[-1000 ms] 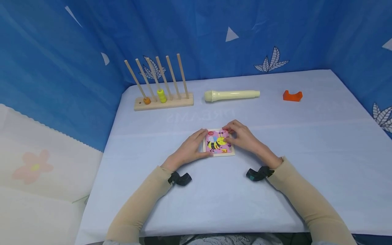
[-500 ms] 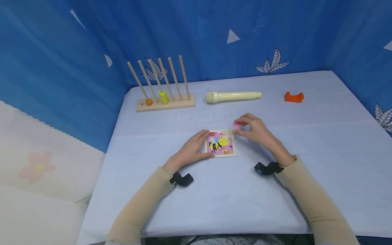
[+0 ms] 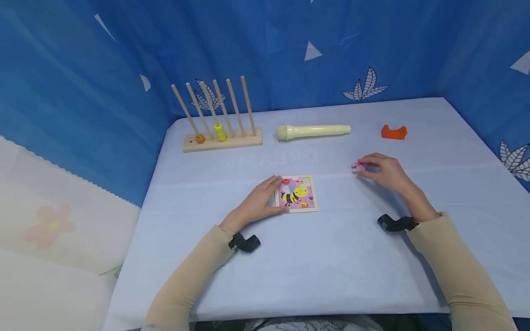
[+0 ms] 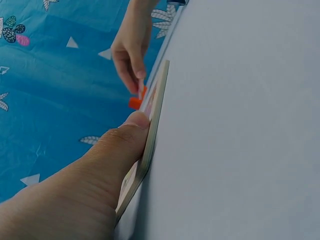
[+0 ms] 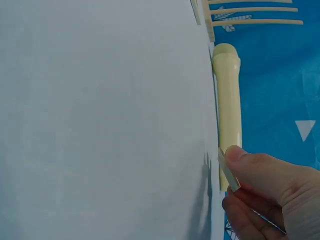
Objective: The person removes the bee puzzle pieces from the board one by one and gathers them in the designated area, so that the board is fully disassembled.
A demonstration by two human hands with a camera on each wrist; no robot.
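Note:
A small square bee jigsaw puzzle [image 3: 295, 198] in a pale wooden frame [image 3: 315, 195] lies on the white-covered table. My left hand [image 3: 258, 200] holds its left side, fingers at the upper corner and thumb along the lower edge; in the left wrist view the thumb [image 4: 131, 132] presses the frame. Bare wood shows at the puzzle's upper right corner. Off to the right, my right hand [image 3: 385, 171] pinches a pink puzzle piece [image 3: 358, 167] between thumb and fingers above the table. The right wrist view shows this piece [image 5: 229, 170] nearly edge-on.
Behind the puzzle stands a wooden peg rack [image 3: 223, 143] with an orange bead [image 3: 200, 138] and yellow-green beads [image 3: 220, 133]. A cream recorder-like tube [image 3: 313, 131] lies at the back middle, and an orange notched block [image 3: 394, 132] is farther right. Blue curtain [image 3: 265, 55] borders the table.
My right hand has lifted the pink piece from the puzzle's upper right corner and carried it right, toward the orange block. The left hand has stayed on the frame.

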